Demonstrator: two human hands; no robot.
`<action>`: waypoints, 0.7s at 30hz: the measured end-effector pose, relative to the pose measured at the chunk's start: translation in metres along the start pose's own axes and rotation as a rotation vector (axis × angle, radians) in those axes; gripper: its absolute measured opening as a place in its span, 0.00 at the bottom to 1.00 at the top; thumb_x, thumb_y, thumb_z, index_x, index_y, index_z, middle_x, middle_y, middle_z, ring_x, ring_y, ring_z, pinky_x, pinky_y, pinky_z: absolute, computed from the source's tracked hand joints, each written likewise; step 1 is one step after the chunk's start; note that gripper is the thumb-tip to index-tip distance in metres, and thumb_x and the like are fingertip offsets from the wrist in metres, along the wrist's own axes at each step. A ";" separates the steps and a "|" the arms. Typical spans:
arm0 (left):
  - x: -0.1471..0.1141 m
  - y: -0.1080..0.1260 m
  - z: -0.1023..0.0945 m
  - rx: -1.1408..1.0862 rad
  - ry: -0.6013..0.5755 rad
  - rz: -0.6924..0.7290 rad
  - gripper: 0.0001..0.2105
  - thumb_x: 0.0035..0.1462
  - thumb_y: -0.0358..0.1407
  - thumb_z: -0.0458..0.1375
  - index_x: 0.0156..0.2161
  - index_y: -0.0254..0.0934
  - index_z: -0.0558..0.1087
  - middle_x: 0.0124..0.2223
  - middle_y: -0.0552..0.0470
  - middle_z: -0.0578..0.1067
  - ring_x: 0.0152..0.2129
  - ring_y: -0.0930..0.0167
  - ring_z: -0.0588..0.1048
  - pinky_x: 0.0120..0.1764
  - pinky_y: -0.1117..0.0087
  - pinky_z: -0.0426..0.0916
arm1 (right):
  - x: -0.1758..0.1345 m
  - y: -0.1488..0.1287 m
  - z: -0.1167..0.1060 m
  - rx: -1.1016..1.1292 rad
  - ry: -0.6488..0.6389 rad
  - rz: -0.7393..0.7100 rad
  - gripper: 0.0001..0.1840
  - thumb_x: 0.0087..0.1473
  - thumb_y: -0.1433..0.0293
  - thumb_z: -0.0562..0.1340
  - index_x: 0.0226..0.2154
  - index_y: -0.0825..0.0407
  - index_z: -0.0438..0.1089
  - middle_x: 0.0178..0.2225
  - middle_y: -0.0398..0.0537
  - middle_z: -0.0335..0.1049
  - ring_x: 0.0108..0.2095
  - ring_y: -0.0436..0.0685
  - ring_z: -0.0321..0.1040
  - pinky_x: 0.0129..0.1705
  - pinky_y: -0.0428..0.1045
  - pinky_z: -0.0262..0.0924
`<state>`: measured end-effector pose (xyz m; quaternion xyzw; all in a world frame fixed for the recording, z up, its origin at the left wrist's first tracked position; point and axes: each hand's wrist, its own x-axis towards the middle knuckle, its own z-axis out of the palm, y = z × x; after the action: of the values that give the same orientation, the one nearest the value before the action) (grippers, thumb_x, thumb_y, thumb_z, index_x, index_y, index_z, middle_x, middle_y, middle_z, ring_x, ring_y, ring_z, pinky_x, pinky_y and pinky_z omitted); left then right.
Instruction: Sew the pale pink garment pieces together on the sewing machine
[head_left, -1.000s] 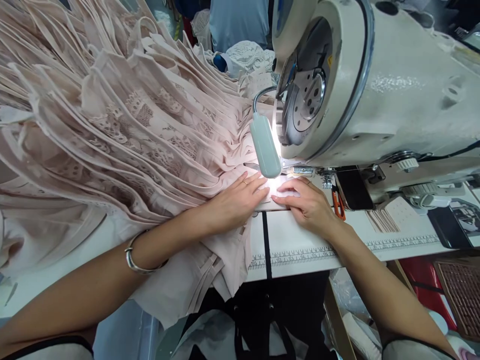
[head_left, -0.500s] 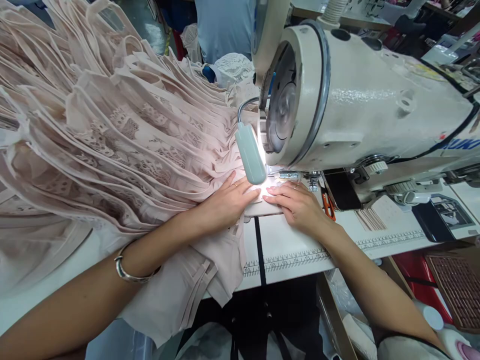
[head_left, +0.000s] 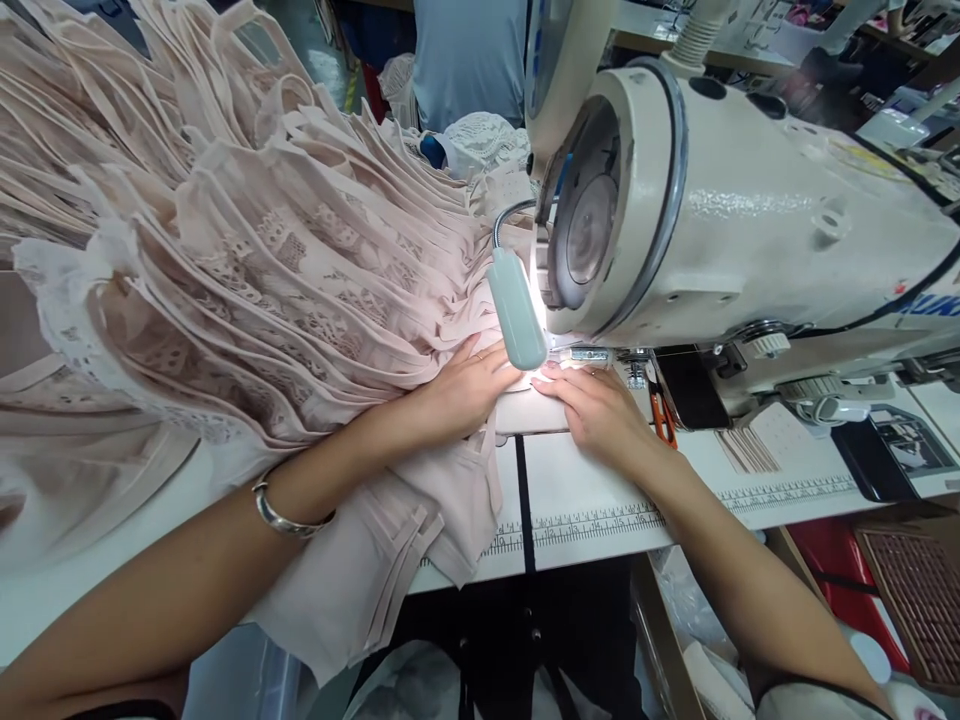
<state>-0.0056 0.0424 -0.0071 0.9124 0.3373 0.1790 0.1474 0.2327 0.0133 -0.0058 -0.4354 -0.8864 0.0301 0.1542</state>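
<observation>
A large heap of pale pink lace-trimmed garments (head_left: 300, 250) spreads over the left of the table and up to the sewing machine (head_left: 720, 210). My left hand (head_left: 469, 393) lies flat with fingers stretched on the cloth, left of the needle area. On the other side, my right hand (head_left: 596, 410) rests palm down with its fingers extended, fingertips pressing the fabric edge. A small green lamp (head_left: 517, 310) lights the spot between both hands and hides part of it, including the needle.
Orange-handled scissors (head_left: 663, 412) lie right of my right hand, beside the machine base. A printed ruler (head_left: 600, 522) runs along the table's front edge. Farther right are a dark phone-like object (head_left: 874, 460) and fabric strips (head_left: 748, 450). A person in blue (head_left: 470, 65) is behind.
The view has shifted slightly, so most things appear farther right. My left hand has moved a little forward over the cloth, and both hands stay by the machine.
</observation>
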 end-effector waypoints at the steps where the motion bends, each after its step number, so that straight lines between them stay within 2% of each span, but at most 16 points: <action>1: 0.001 0.000 0.000 -0.004 0.008 -0.010 0.16 0.64 0.23 0.48 0.51 0.38 0.72 0.58 0.44 0.73 0.56 0.64 0.69 0.61 0.50 0.60 | 0.000 0.000 0.000 0.001 -0.017 0.011 0.26 0.56 0.82 0.50 0.50 0.49 0.74 0.53 0.50 0.75 0.52 0.61 0.71 0.55 0.61 0.64; 4: 0.002 0.000 0.000 -0.005 0.030 -0.048 0.18 0.66 0.24 0.46 0.53 0.38 0.72 0.61 0.43 0.71 0.58 0.64 0.68 0.61 0.51 0.60 | 0.001 0.002 0.001 0.006 -0.052 0.035 0.28 0.56 0.81 0.50 0.52 0.48 0.72 0.56 0.49 0.72 0.54 0.62 0.69 0.53 0.61 0.65; 9: 0.001 0.003 0.003 0.012 0.112 -0.094 0.19 0.66 0.25 0.44 0.55 0.38 0.72 0.61 0.44 0.71 0.59 0.63 0.67 0.60 0.52 0.62 | 0.000 0.004 0.005 -0.076 -0.045 0.020 0.31 0.56 0.81 0.49 0.57 0.46 0.69 0.54 0.51 0.72 0.53 0.63 0.68 0.52 0.61 0.66; 14: 0.002 0.007 0.003 0.030 0.189 -0.099 0.14 0.69 0.30 0.46 0.41 0.36 0.75 0.48 0.47 0.76 0.50 0.64 0.70 0.52 0.62 0.67 | 0.001 0.005 0.006 -0.117 -0.043 -0.040 0.35 0.53 0.85 0.47 0.59 0.49 0.67 0.54 0.53 0.73 0.51 0.61 0.70 0.51 0.59 0.65; 18: -0.001 0.006 0.003 0.221 0.247 0.044 0.14 0.70 0.30 0.48 0.35 0.36 0.74 0.39 0.47 0.75 0.42 0.65 0.71 0.44 0.64 0.66 | 0.003 0.004 0.002 -0.088 -0.045 -0.040 0.30 0.55 0.85 0.46 0.54 0.55 0.68 0.50 0.57 0.75 0.51 0.62 0.71 0.51 0.58 0.65; 21: -0.005 0.009 0.002 0.358 0.214 0.098 0.15 0.69 0.26 0.47 0.32 0.36 0.72 0.33 0.49 0.73 0.35 0.67 0.71 0.38 0.67 0.64 | 0.004 0.003 -0.001 -0.073 -0.077 -0.004 0.28 0.54 0.84 0.47 0.52 0.55 0.68 0.46 0.57 0.76 0.47 0.63 0.72 0.47 0.57 0.66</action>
<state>-0.0032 0.0326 -0.0067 0.9151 0.3325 0.2192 -0.0627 0.2332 0.0185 -0.0042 -0.4377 -0.8930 0.0144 0.1039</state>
